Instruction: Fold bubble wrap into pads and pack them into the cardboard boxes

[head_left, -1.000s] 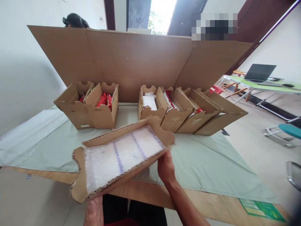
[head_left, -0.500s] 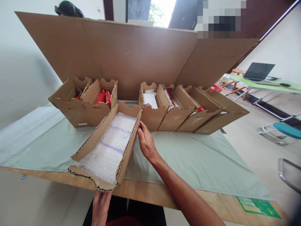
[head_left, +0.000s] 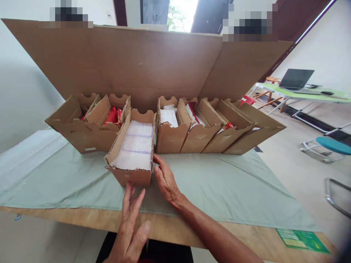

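A long open-topped cardboard box (head_left: 139,178) sits on the cloth, its far end in the gap between the other boxes. Bubble wrap (head_left: 133,155) lies inside it over a pale item with faint purple bands. Below the box's front wall is my left hand (head_left: 131,223), fingers spread, with the fingertips at the wall's lower edge. My right hand (head_left: 167,180) rests along the right side near the front corner, fingers stretched forward and grasping nothing. Whether its fingertips press on the cardboard I cannot tell.
Boxes with red packets (head_left: 112,117) stand to the left. More boxes (head_left: 174,140) lean to the right, behind them a tall cardboard panel (head_left: 153,62). Green cloth (head_left: 219,182) covers the table, with bubble wrap sheeting (head_left: 33,160) at left. A laptop (head_left: 296,80) is further right.
The box has slid away from me, down onto the cloth and into the gap. My left hand has come out from under its front end and spread. My right hand stays beside it.
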Tool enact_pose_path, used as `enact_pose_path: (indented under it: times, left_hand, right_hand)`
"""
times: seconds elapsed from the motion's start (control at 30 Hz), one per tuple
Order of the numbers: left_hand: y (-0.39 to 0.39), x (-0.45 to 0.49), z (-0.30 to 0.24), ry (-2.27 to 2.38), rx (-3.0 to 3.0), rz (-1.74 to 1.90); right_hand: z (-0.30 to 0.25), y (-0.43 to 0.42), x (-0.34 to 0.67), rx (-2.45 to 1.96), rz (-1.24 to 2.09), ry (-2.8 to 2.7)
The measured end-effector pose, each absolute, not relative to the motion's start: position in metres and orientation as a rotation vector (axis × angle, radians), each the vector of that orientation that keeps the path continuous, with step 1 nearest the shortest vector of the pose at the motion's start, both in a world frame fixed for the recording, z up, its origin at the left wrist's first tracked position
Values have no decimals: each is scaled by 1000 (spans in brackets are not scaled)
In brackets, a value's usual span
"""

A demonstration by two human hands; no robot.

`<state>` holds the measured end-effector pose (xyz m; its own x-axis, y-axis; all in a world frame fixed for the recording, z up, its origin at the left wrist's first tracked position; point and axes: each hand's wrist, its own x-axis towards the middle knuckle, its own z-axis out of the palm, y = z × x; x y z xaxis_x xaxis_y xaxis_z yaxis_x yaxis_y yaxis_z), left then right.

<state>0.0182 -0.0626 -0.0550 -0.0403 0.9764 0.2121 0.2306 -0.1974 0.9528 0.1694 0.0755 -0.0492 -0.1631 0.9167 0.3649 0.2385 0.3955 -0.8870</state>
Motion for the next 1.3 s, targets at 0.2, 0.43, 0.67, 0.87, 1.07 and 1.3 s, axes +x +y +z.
enact_pose_path:
  times: [0.2, 0.43, 0.67, 0.87, 1.07, 1.3]
  left_hand:
    - [-15, 10, -47, 1302, 1383, 1165]
    - [53, 28, -40, 1289, 1271, 1242]
    - [84, 48, -30, 1267, 1375, 1235]
    - [74, 35, -34, 1328, 1435, 1282]
    - [28, -15, -49, 1480, 1596, 1274]
    - [7, -94, -51, 1890, 1620, 1150]
  right_hand:
    - [-72, 69, 171, -1068, 930, -1645]
    - [-78, 74, 171, -1073, 910, -1625]
    - [-63, 76, 171, -1020, 903, -1666]
    - [-70, 78, 173, -1117, 922, -1623]
    - [-73, 81, 176, -1163, 952, -1637]
    - [-77, 86, 179, -1204, 912, -1710]
